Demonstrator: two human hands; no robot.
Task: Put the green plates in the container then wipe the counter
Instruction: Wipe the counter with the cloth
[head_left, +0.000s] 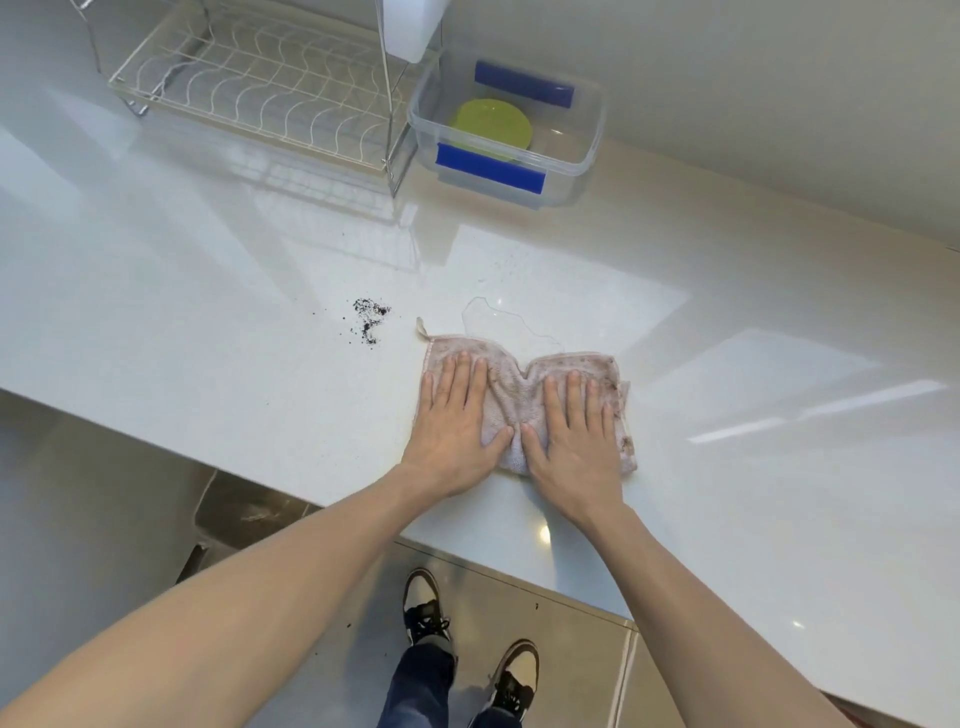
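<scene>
Our left hand (453, 415) and right hand (570, 426) lie flat, fingers (462, 371) spread, on the stained pink terry cloth (511, 395) at the glossy white table's (208, 332) near edge. Green round plates (493, 124) sit in the clear plastic container (587, 150). Risk: the bunched cloth may smear or scatter the loose black crumbs (370, 314) to its left, or push them off the edge.

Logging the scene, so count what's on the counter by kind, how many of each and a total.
Dish rack: 1
Clear container: 1
Green plates in it: at least 1, stack unclear
Cloth: 1
Total: 4
</scene>
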